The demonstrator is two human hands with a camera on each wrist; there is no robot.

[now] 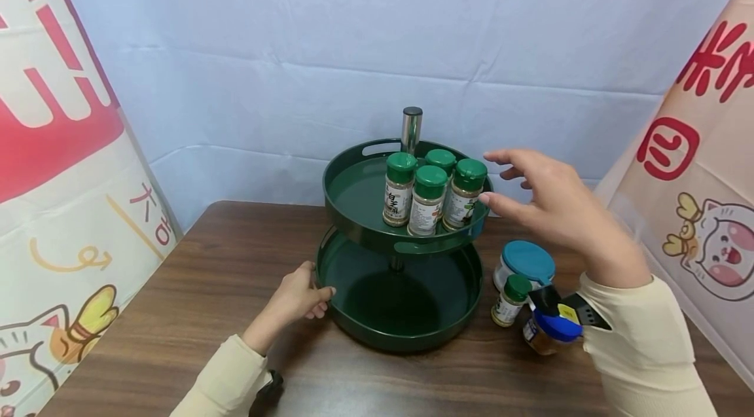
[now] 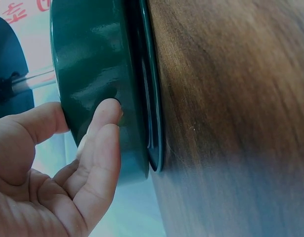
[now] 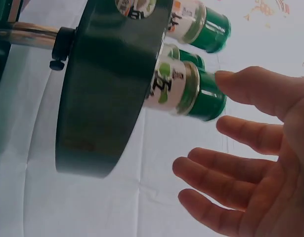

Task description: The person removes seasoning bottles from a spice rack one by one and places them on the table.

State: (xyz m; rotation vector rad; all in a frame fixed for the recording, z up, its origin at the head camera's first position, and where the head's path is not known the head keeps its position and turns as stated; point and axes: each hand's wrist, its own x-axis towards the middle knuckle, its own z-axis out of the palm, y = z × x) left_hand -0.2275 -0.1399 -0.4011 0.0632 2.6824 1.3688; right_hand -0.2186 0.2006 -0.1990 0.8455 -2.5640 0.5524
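A dark green two-tier round tray stands on the table, its upper tier [image 1: 356, 189] holding several spice jars with green lids. My left hand [image 1: 299, 296] grips the left rim of the lower tier [image 1: 406, 340]; in the left wrist view the thumb is at the edge and the fingers [image 2: 105, 143] lie against the outer wall. Beside the rightmost spice jar [image 1: 462, 201] my right hand [image 1: 548, 201] is spread, holding nothing. Its thumb is close to that jar's green lid [image 3: 211, 96]; whether they touch I cannot tell.
Right of the tray, a tub with a light-blue lid [image 1: 528, 260], another green-lidded spice jar [image 1: 506, 306] and a blue-lidded jar [image 1: 548, 333] stand close together under my right forearm. A metal post [image 1: 411, 129] rises through the tray. White cloth [image 1: 235, 96] hangs behind the table.
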